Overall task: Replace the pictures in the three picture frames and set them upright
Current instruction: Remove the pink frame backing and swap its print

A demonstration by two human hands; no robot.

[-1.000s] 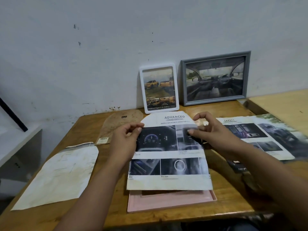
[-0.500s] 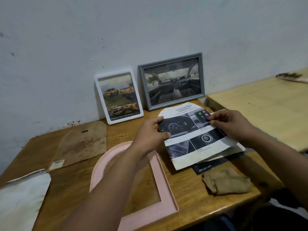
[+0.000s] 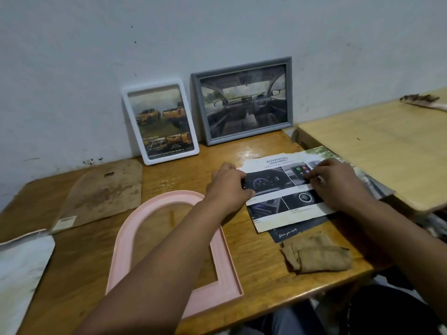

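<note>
The print (image 3: pixel 285 189) has come down from mid-air onto the desk (image 3: pixel 254 267), right of centre. Left hand (image 3: pixel 227 187) and right hand (image 3: pixel 336 184) pinch its side edges. The pink frame (image 3: pixel 125 240) lies empty at lower centre.

One head-worn camera looked forward and down from close above the table (image 3: pixel 169 180), facing the wall (image 3: pixel 217 32). Both forearms entered from the lower edge. No second view was supplied.
</note>
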